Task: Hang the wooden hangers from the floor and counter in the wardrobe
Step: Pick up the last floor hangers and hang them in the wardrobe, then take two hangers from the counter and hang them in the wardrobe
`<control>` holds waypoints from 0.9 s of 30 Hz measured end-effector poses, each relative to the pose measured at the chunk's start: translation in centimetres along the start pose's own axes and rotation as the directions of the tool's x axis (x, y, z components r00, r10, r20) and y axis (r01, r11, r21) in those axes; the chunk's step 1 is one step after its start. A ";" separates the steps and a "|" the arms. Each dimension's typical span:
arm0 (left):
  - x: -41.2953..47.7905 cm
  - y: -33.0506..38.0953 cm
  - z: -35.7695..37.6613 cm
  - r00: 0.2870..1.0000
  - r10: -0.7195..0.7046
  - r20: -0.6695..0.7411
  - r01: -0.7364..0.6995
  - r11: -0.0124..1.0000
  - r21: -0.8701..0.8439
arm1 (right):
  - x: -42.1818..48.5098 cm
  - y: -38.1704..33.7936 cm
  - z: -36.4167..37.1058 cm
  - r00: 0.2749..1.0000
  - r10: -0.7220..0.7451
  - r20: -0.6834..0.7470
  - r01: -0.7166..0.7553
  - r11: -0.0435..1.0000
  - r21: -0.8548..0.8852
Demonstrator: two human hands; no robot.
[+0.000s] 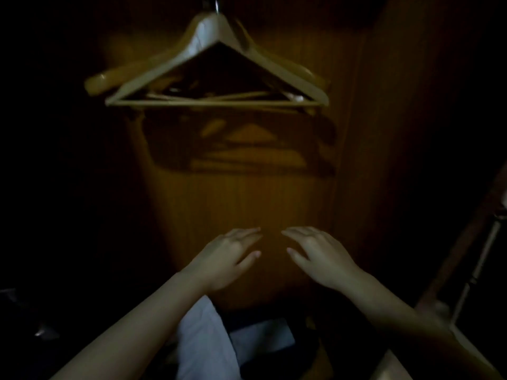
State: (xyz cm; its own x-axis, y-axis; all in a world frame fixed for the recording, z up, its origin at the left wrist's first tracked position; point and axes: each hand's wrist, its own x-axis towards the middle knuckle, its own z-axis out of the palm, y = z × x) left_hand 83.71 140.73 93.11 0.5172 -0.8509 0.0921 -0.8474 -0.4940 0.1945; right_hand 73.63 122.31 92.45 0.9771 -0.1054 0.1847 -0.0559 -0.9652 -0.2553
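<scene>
Several pale wooden hangers (219,64) hang bunched together at the top of a dim wardrobe, their hooks going up out of view. Their shadow falls on the brown back panel (247,193) below them. My left hand (227,256) and my right hand (318,256) float side by side well below the hangers, palms down, fingers loosely spread. Neither hand holds or touches anything.
The wardrobe's right side wall (411,133) stands close by. White cloth (205,341) lies low between my forearms. At the right edge a door or frame with a pale bar (477,264) slants down. The left side is too dark to read.
</scene>
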 end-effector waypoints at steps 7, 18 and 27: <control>-5.3 0.8 11.5 0.949 0.107 0.296 -0.048 0.979 -0.200 | -12.6 -1.4 9.7 0.876 0.409 0.254 -0.442 0.893 0.088; -16.8 5.9 26.3 0.669 0.252 0.699 -0.011 0.944 -0.329 | -37.9 -5.4 21.1 0.342 0.810 0.477 -0.932 0.358 0.060; -23.7 12.6 35.1 0.420 0.168 0.892 0.075 0.973 -0.219 | -58.1 -10.1 26.0 -0.086 0.758 0.647 -0.976 -0.194 0.097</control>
State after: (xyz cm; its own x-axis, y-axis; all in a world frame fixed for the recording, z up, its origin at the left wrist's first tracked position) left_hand 56.59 148.38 59.11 -0.0327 -0.5997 -0.7995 -0.7595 -0.5051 0.4099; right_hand 22.76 144.37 59.58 0.0062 -0.5675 -0.8234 -0.9230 0.3135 -0.2230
